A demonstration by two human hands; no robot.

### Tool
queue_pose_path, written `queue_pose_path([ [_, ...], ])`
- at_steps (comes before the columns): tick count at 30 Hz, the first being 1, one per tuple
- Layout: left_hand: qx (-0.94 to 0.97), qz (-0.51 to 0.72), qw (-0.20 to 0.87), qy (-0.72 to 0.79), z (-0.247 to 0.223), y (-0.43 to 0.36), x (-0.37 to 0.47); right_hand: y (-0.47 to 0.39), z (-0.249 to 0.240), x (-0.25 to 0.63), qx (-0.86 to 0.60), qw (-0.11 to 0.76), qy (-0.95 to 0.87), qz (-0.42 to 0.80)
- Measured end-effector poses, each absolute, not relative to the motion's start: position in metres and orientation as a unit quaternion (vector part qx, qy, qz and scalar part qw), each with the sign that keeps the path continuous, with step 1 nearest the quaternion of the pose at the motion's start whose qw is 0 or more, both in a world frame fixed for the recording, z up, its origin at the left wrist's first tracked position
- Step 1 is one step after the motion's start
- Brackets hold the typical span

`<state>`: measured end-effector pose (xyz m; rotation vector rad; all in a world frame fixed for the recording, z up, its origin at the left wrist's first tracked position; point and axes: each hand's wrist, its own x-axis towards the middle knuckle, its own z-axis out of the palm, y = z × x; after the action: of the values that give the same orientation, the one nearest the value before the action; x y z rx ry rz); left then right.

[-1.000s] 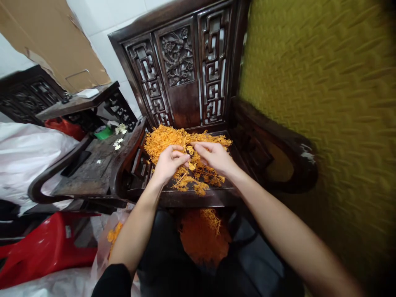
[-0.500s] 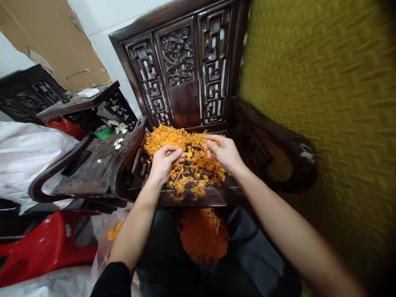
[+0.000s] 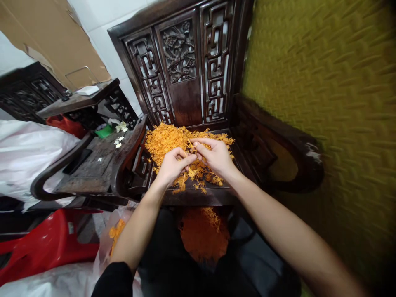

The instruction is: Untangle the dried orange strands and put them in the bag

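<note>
A heap of orange artificial flower sprigs covers the seat of a dark carved wooden chair. Above the front of that heap, my left hand pinches a thin orange sprig between thumb and fingers. My right hand meets it from the right, thumb and forefinger closed on the same small orange piece. The two sets of fingertips almost touch, and they partly hide what lies between them. Loose sprigs with branching stems spread under both hands to the seat's front edge.
Left of the chair, another wooden seat bears green tape, pale flower pieces and a dark flat object. A red plastic stool and a clear bag with orange pieces stand below. A yellow-green textured surface rises on the right.
My right hand has moved left and my left hand slightly right, so their fingertips now come together over the heap. Earlier they were apart, with the left pinching an orange piece.
</note>
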<state>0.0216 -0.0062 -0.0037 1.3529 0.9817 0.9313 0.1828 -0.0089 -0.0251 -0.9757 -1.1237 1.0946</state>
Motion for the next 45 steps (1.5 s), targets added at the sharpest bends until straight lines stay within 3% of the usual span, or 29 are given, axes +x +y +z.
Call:
queue_pose_path([
  [5, 0.55, 0.455, 0.564, 0.414, -0.005, -0.005, 0.027, -0.017, -0.02, 0.18, -0.463, 0.585, -0.534, 0.399],
  [14, 0.433, 0.527, 0.604, 0.413, 0.001, -0.005, 0.028, -0.034, -0.019, 0.169, -0.45, 0.542, -0.584, 0.404],
  [18, 0.401, 0.66, 0.493, 0.401, 0.015, 0.012, 0.001, -0.052, -0.006, 0.168, -0.44, 0.613, -0.616, 0.227],
  [20, 0.397, 0.703, 0.433, 0.4, 0.023, 0.019, -0.017, -0.057, 0.001, 0.176, -0.455, 0.645, -0.577, 0.21],
  [23, 0.517, 0.609, 0.444, 0.407, 0.025, 0.009, -0.029, -0.054, 0.005, 0.19, -0.476, 0.639, -0.527, 0.296],
  [26, 0.639, 0.454, 0.468, 0.409, 0.019, -0.015, -0.02, -0.048, 0.004, 0.191, -0.476, 0.572, -0.556, 0.371],
  [28, 0.673, 0.42, 0.452, 0.407, 0.017, -0.027, -0.011, -0.045, 0.002, 0.185, -0.474, 0.536, -0.582, 0.387],
  [35, 0.615, 0.468, 0.479, 0.416, 0.009, -0.013, -0.012, -0.055, 0.012, 0.191, -0.48, 0.569, -0.553, 0.374],
  [41, 0.528, 0.493, 0.555, 0.413, 0.003, 0.002, -0.02, -0.076, 0.022, 0.198, -0.245, 0.271, -0.806, 0.466],
  [45, 0.567, 0.476, 0.528, 0.415, 0.002, -0.009, -0.016, -0.063, 0.005, 0.191, -0.441, 0.367, -0.723, 0.384],
])
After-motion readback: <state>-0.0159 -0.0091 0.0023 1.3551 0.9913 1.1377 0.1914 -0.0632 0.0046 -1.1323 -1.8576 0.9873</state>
